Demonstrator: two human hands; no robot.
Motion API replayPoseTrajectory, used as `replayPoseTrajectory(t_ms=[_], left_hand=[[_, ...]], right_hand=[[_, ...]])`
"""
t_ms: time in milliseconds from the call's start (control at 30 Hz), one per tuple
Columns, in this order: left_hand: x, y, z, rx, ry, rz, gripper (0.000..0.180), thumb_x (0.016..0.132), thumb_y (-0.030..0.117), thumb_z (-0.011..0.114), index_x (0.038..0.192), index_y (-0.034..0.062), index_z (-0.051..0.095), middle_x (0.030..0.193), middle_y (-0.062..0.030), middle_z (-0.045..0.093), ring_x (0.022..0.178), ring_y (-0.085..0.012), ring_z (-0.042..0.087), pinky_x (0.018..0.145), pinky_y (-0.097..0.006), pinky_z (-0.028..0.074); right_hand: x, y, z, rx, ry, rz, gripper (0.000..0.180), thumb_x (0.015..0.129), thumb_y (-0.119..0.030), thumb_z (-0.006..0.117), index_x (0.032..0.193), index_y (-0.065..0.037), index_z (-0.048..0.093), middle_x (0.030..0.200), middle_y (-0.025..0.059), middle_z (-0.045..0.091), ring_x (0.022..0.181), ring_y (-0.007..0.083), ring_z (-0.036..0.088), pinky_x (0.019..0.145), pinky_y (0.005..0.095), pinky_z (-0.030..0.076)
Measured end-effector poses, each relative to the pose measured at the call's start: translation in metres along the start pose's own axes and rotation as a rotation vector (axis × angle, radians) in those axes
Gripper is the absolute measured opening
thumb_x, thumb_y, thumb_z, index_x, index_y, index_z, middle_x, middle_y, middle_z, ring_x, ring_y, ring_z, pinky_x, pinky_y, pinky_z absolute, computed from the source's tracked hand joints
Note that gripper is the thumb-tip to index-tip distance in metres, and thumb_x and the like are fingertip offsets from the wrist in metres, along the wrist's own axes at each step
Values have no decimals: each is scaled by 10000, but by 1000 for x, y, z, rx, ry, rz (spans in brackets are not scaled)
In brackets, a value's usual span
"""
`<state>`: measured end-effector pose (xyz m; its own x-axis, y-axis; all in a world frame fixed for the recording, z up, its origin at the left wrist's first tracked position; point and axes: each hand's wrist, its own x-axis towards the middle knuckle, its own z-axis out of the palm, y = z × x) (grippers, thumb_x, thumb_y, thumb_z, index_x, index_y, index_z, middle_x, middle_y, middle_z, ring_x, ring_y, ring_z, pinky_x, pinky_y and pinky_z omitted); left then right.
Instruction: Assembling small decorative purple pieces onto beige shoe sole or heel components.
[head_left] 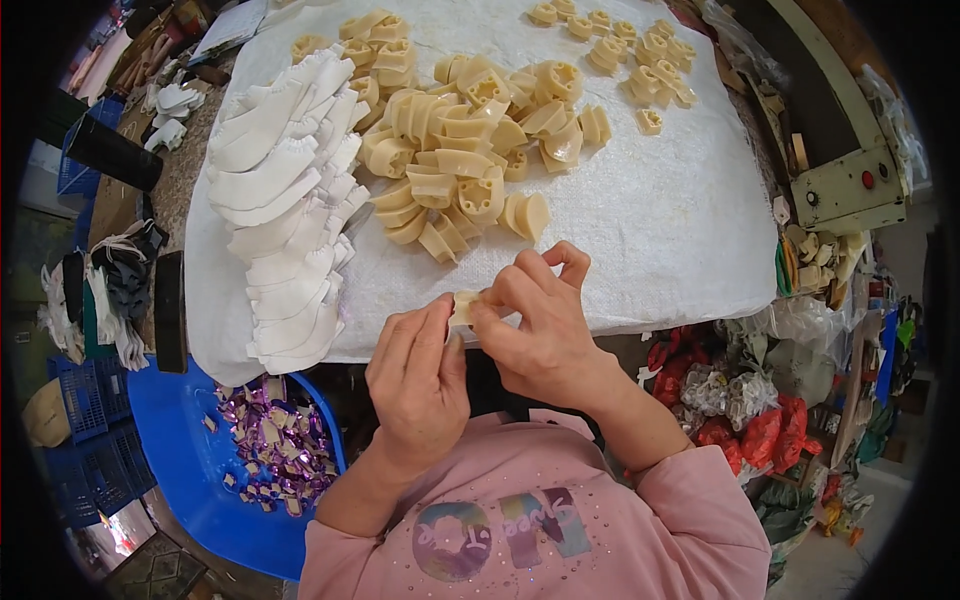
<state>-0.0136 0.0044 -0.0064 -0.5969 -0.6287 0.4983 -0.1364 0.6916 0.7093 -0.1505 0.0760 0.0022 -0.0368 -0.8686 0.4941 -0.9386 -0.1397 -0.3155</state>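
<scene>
We see both hands meeting just at the near edge of the counter [700,230], which is covered with a white woven cloth. The left hand [418,375] and the right hand [540,325] hold between them one small cream plastic piece [463,306]. The fingers of both hands are closed on it from the two sides, and most of the piece is hidden, so we cannot tell exactly what the fingers do to it.

Behind the hands, in the middle of the cloth, lies a loose heap of cream moulded parts [465,150], curved and with small holes. To the left of it there is a long overlapping row of white fan-shaped pieces [285,220], laid quite orderly. At the far right corner sits a smaller group of little cream parts [635,55], well apart from the big heap.

Below the counter on the left stands a blue tub [185,450] with many small purple shiny scraps [280,440] in it.

How far is the work? In our judgement it is somewhere in the middle — the row and the small group look like sorted pieces, but the central heap is large, so much remains.
</scene>
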Motion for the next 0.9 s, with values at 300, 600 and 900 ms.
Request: replayPoseTrajectory(t_ms=[300,600,900], left_hand=[[-3,-14,-2,-443,-17,-278,193,838,-2,610,1027,1,654,924,-105,618,803,-189,574,707,-261,474],[-1,-25,1,-421,-1,-8,90,797,85,690,829,18,640,674,-58,552,587,-192,471,528,-276,379],[3,-21,1,-275,-89,132,95,730,28,708,735,16,614,607,-66,467,549,-219,439,475,-320,345]], right_hand=[[-6,15,3,446,100,38,289,649,9,641,916,-84,580,790,33,455,771,219,453,787,394,259],[-9,14,2,618,-76,1,334,581,76,571,883,-60,540,798,76,426,785,240,436,770,377,268],[-14,13,7,629,-20,-31,287,610,23,650,860,-77,548,815,48,485,811,241,456,780,397,283]])
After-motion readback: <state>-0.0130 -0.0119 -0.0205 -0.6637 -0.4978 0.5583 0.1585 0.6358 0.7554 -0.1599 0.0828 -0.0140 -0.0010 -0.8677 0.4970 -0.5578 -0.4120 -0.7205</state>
